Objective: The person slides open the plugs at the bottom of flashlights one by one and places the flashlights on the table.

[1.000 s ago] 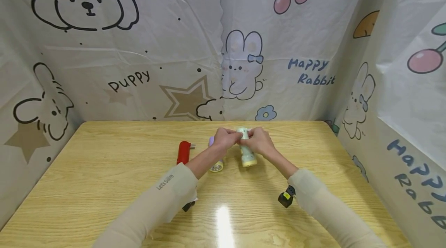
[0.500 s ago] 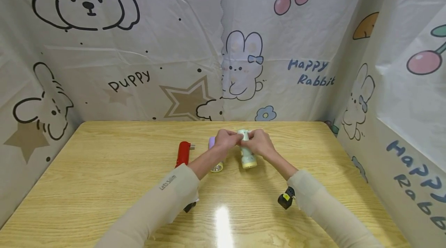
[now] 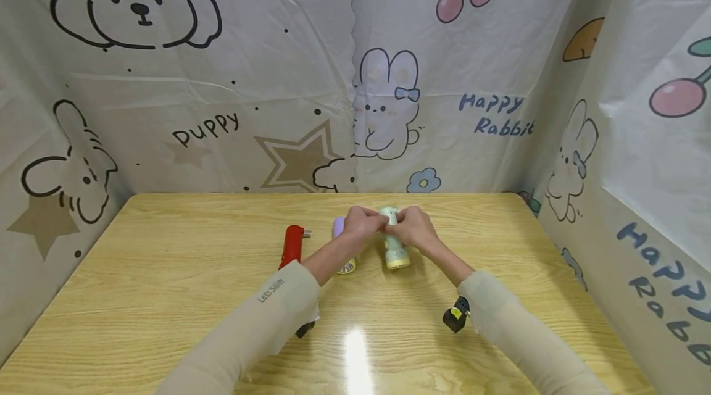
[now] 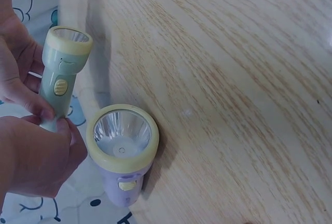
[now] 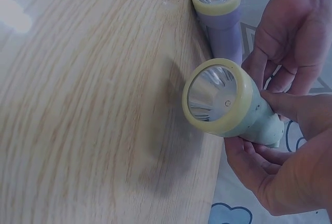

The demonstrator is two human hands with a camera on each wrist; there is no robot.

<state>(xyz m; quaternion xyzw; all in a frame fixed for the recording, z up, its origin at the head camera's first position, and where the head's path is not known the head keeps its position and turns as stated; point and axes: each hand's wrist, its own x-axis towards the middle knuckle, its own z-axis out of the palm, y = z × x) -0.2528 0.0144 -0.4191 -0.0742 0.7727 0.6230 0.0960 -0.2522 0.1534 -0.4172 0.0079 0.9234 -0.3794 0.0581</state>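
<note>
A mint-green flashlight [image 3: 397,253] with a pale yellow rim is held by both hands near the back of the table. My left hand [image 3: 360,221] pinches its narrow body between thumb and finger. From the other side my right hand [image 3: 416,226] grips the same stretch of the body. Its lens end points toward me. In the left wrist view the flashlight's yellow switch [image 4: 61,87] shows. The right wrist view has its reflector [image 5: 212,94] facing the camera, with a shadow cast on the tabletop.
A purple flashlight [image 4: 122,190] with a yellow rim lies just left, partly behind my left forearm. Further left is a red device [image 3: 292,243] with two metal prongs, its near end hidden by my sleeve. A printed cloth [image 3: 222,86] encloses the wooden table [image 3: 183,222].
Both hands and the green flashlight have shifted very slightly toward me. The grips look the same, and the purple flashlight and red device stay in place.
</note>
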